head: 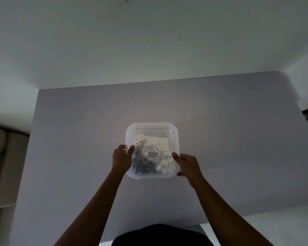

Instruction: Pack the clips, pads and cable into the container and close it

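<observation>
Table (220, 139): pale grey top, wide, set against a white wall (149, 41). Dim light.

Container (174, 137): square, translucent plastic, rounded corners. Sits on the table about midway between the left and right edges, well back from the far edge. A translucent lid (152, 126) lies over the top; contents show through it. Cannot tell whether the lid is fully snapped down.

Left hand (122, 158): grips the container's left side, thumb on top of the lid, fingers around the wall.

Right hand (188, 165): grips the near right corner of the container, thumb on the lid, fingers down the outside.

Contents, seen through the lid:
- Dark clips (143, 166), heaped at the near left corner.
- White pads (159, 143), flat squares toward the far right.
- White clips (166, 166), heaped at the near right corner; a second white heap at the far left.
- Cable (150, 152), white, coiled, in the middle, lying over the other pieces.
</observation>
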A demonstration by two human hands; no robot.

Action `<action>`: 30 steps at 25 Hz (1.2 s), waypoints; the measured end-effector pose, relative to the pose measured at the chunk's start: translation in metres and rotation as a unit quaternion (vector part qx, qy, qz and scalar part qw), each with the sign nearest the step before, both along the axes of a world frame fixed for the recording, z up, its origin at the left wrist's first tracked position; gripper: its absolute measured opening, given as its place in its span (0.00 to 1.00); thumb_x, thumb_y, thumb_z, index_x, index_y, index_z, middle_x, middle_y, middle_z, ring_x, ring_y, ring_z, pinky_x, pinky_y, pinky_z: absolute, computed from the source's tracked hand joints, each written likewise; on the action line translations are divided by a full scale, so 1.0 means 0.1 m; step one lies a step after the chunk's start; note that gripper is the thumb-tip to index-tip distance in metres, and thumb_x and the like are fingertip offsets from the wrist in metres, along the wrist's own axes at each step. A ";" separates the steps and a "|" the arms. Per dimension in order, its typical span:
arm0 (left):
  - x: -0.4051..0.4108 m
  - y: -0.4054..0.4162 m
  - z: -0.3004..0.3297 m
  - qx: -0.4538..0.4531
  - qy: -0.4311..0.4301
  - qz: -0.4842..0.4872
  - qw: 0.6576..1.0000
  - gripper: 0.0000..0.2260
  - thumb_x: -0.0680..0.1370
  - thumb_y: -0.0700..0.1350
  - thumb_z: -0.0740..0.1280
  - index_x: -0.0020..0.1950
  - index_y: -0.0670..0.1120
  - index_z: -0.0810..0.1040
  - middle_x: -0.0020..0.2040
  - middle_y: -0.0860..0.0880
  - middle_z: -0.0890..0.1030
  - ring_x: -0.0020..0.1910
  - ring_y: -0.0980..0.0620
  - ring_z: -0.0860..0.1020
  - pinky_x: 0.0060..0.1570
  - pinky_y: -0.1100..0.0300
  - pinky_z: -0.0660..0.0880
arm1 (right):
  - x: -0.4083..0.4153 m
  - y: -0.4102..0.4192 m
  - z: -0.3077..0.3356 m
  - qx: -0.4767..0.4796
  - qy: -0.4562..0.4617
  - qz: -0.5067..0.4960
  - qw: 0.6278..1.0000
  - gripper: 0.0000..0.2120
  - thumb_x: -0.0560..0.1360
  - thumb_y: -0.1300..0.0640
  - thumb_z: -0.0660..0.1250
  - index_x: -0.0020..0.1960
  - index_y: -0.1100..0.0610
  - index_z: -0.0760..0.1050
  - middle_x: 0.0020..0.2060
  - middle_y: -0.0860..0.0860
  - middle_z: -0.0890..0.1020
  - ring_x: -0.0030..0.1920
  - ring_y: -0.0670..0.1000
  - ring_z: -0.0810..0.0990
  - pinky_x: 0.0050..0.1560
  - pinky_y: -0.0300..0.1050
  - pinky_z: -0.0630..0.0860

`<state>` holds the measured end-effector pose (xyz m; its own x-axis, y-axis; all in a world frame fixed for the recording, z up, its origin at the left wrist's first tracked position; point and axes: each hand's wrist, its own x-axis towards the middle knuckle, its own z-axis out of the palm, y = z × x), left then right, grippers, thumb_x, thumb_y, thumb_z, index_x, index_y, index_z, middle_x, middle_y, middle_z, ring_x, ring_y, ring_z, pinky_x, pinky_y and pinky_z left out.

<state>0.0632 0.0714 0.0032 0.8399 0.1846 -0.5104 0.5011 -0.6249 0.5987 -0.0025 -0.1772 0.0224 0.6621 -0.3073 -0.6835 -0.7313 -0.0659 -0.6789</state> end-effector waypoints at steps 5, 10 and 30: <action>-0.02 -0.02 0.01 0.001 -0.001 -0.007 1.000 0.25 0.79 0.59 0.63 0.65 0.40 0.74 0.57 0.40 0.79 0.55 0.41 0.78 0.57 0.46 0.76 | -0.01 0.00 0.01 -0.007 -0.008 -0.022 1.000 0.10 0.74 0.50 0.73 0.42 0.57 0.82 0.44 0.59 0.85 0.43 0.57 0.85 0.40 0.59 0.84; 0.08 0.05 -0.04 -0.065 0.012 0.025 0.997 0.16 0.80 0.54 0.63 0.50 0.41 0.78 0.45 0.45 0.80 0.46 0.44 0.79 0.51 0.49 0.76 | -0.01 0.01 0.02 -0.026 -0.005 -0.017 0.999 0.11 0.74 0.48 0.72 0.46 0.57 0.81 0.43 0.56 0.85 0.43 0.55 0.85 0.40 0.57 0.84; 1.86 -0.38 0.17 0.002 -0.061 0.023 0.998 0.13 0.82 0.42 0.59 0.48 0.33 0.77 0.48 0.35 0.80 0.49 0.38 0.79 0.49 0.50 0.75 | 2.11 -0.19 -0.05 -0.187 -0.103 0.081 0.974 0.17 0.79 0.53 0.64 0.48 0.68 0.80 0.44 0.63 0.83 0.47 0.62 0.81 0.48 0.50 0.75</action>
